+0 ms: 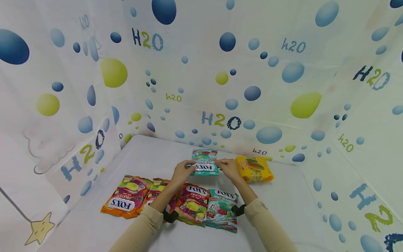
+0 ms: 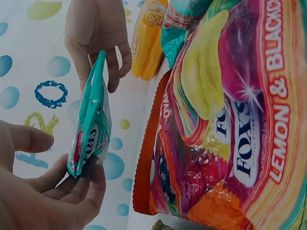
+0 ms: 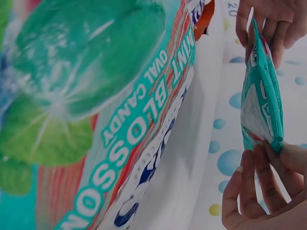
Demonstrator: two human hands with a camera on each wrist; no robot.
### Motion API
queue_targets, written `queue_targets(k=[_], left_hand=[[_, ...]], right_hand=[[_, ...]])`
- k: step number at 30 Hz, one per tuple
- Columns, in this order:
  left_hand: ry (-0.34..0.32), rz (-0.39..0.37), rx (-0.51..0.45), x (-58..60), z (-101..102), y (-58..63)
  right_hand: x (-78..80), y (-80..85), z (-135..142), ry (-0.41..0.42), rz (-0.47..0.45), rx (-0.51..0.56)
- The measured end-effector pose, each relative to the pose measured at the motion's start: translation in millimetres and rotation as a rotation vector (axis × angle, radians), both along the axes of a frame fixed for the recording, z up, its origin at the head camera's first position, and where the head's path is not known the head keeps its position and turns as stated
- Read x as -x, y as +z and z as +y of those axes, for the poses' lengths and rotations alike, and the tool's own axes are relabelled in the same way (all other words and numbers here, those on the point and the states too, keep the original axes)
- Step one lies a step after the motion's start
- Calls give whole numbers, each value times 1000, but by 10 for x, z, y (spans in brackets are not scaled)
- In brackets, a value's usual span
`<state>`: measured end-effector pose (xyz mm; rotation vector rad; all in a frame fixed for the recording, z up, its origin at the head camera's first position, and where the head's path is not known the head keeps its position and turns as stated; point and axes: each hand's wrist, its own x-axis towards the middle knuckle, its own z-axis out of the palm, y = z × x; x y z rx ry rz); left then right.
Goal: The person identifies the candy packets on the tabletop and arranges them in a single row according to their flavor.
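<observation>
A teal candy bag (image 1: pixel 205 162) with a FOX'S label is held up between both hands near the back of the table. My left hand (image 1: pixel 183 172) grips its left edge, and my right hand (image 1: pixel 229 167) grips the opposite edge. In the left wrist view the bag (image 2: pixel 91 129) appears edge-on, its near end at the fingers of the left hand (image 2: pixel 53 191). From the right wrist, the right hand (image 3: pixel 268 187) has its fingers and thumb at the bag's near end. A yellow pack (image 1: pixel 254 169) with a mango picture lies beside the right hand.
In front of the held bag lies a row of candy bags: an orange-and-purple fruits bag (image 1: pixel 127 196) at left, a second fruits bag (image 1: pixel 154 192) partly behind the left forearm, a third fruits bag (image 1: pixel 192 203), then a teal mint bag (image 1: pixel 221 210). Printed curtains (image 1: pixel 195 70) surround the white table.
</observation>
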<state>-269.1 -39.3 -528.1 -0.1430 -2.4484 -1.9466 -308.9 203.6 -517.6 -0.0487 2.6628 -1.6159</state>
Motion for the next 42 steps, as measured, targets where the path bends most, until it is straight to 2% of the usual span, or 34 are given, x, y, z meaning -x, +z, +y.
queue_targets(k=[9, 22, 28, 34, 42], left_hand=[[-49, 45, -3, -33, 44, -11], [-100, 52, -8, -84, 167, -8], [-122, 75, 3, -107, 248, -12], [-176, 111, 6, -159, 307, 4], [-209, 117, -4, -176, 368, -11]], right_hand=[[-90, 1, 121, -5, 40, 26], [-269, -2, 284, -13, 52, 67], [-332, -31, 388, -35, 21, 84], [-408, -22, 485, -55, -1, 81], [-509, -18, 562, -94, -23, 114]])
